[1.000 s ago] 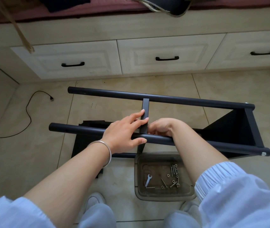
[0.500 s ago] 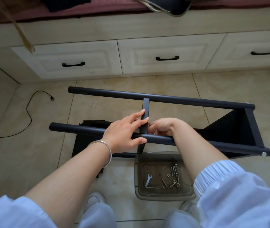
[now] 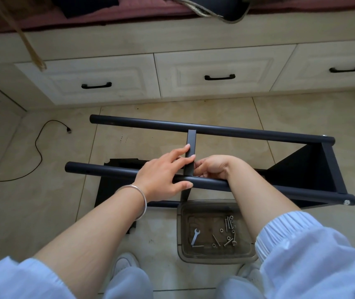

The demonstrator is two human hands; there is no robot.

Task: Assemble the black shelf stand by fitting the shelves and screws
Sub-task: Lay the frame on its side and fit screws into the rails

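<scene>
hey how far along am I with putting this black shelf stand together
Done: one shelf sits bolted between the two poles at the right end, a screw head showing. In hand: your left hand rests on the near pole and touches the crossbar, while the right hand works at that joint; what it holds is hidden. Left: a flat panel on the floor, and screws and a wrench in the tray.

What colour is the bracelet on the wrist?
Silver. The bracelet is a plain shiny band on the left wrist, clear in the head view.
</scene>
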